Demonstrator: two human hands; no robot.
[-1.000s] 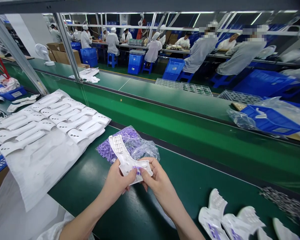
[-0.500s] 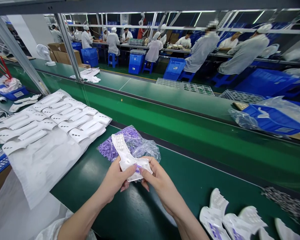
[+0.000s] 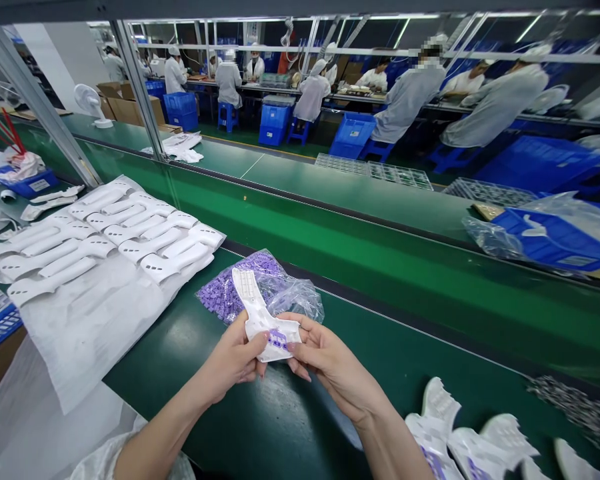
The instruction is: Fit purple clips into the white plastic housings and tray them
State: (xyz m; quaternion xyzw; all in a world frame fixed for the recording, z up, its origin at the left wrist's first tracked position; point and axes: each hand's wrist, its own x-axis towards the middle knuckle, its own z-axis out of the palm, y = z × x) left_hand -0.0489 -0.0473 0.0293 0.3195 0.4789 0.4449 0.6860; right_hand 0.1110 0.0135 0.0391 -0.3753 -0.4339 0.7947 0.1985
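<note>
Between my two hands is a white curved plastic shell [image 3: 257, 310], its ribbed inner side facing up. A purple plastic insert [image 3: 278, 339] sits in its wide lower end. My left hand [image 3: 237, 353] grips the shell's left edge, thumb beside the insert. On the right edge, my right hand [image 3: 325, 350] is closed, its thumb lying near the insert's right end. Just behind the shell lies a clear bag of small purple parts [image 3: 220, 293]. Several similar white shells with purple inserts [image 3: 473, 443] lie at the lower right.
White shells in rows [image 3: 155, 230] cover a white sheet [image 3: 85, 333] on the left. Small dark metal parts [image 3: 570, 407] are heaped at the right. Behind the green bench [image 3: 380, 373] runs a green ledge, holding a blue bin [image 3: 555, 240]. Several people in white work beyond.
Both thumbs have moved apart, off the middle of the purple insert, so more of it shows. The shell has shifted slightly right and remains in both hands.
</note>
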